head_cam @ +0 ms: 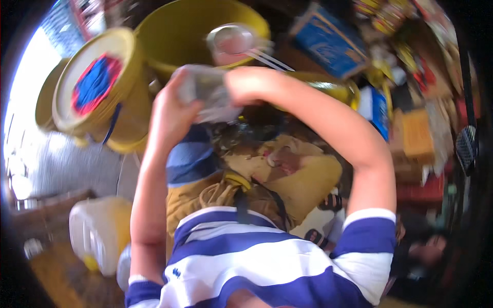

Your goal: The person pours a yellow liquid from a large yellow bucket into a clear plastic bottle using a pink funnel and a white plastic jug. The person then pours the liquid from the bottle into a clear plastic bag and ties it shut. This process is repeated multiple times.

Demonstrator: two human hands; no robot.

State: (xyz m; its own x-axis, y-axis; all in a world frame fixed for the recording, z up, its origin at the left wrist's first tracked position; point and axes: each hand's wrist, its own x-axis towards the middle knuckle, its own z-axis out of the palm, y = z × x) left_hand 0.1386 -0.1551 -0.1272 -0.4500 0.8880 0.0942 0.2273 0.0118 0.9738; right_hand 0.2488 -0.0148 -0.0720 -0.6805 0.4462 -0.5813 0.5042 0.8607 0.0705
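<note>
My left hand (173, 104) grips a clear plastic container (210, 90) by its left side, in front of a large yellow tub. My right hand (244, 86) is at the container's right side, its fingers hidden; blur hides whether it grips the rim or reaches inside. Something greyish and blurred shows in the container. Just behind, a round metal strainer or pan (233, 40) with a pale twin-rod handle lies over the rim of the yellow tub (200, 11).
At the left stands a yellow bucket (129, 92) with a pale lid bearing a blue and red cloth (94, 84). A translucent jug (96, 235) is lower left. A blue box (329, 42), cartons (418, 133) and packets crowd the right. Another person (427, 250) is at lower right.
</note>
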